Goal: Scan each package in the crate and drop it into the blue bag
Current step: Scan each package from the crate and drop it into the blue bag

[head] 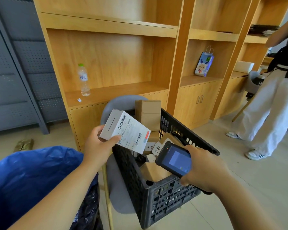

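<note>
The blue bag (pixel 32 176) is sitting open just left of the crate (pixel 165 196). Over the crate's left rim, the left hand (pixel 98 145) is pinching a white package (pixel 123 130), its long labelled face slanting down-right toward the scanner (pixel 175 161). The right hand (pixel 204 168) is gripping the scanner over the crate's right side.

Black perforated plastic crate (pixel 165 201), matt, scuffed. White cardboard box (pixel 113 123), matt, smooth paper label. Brown cardboard boxes (pixel 148 113), matt. Blue plastic bag (pixel 32 171), crinkled, slight sheen. Black handheld scanner (pixel 175 159), glossy screen. Light wooden shelving (pixel 106 55), smooth. Clear plastic bottle (pixel 83 80).
</note>
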{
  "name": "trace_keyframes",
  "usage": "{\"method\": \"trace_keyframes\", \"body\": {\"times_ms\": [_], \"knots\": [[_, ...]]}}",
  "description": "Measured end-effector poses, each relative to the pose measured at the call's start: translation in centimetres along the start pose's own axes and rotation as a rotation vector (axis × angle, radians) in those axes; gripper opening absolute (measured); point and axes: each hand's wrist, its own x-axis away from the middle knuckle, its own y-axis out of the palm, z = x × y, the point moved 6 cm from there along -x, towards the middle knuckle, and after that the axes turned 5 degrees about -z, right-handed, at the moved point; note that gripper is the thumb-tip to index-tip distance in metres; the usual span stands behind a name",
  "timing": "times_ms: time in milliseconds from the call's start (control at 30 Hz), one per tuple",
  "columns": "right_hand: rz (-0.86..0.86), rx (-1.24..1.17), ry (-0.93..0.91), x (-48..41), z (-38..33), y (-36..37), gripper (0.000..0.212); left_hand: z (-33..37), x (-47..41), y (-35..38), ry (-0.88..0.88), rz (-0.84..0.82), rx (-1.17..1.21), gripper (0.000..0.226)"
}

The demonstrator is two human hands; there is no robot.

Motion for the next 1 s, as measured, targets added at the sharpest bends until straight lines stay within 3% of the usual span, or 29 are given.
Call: {"method": "trace_keyframes", "body": {"times_ms": [233, 467, 767, 833, 933, 1000], "knots": [[0.042, -0.005, -0.041, 0.1, -1.4, -0.4, 0.075, -0.4, 0.9, -1.8, 0.01, 0.039, 0.114, 0.044], [0.017, -0.107, -0.228, -1.1, -8.0, 0.7, 0.075, -2.5, 3.1, -10.6, -0.019, 0.189, 0.248, 0.033], [-0.104, -0.09, -0.352, -1.8, -15.1, 4.0, 0.095, -7.6, 5.2, -22.4, -0.121, 0.376, -0.18, 0.036], [-0.111, -0.069, -0.353, -1.8, -15.4, 4.4, 0.1, -9.2, 5.1, -23.2, -0.181, 0.344, -0.325, 0.034], [-0.124, -0.061, -0.351, -1.9, -15.4, 4.7, 0.088, -12.4, 5.4, -23.2, -0.38, 0.248, -0.436, 0.055], [-0.142, -0.073, -0.336, -2.0, -15.0, 4.7, 0.081, -13.7, 5.5, -22.2, -0.417, 0.166, -0.41, 0.039]]}}
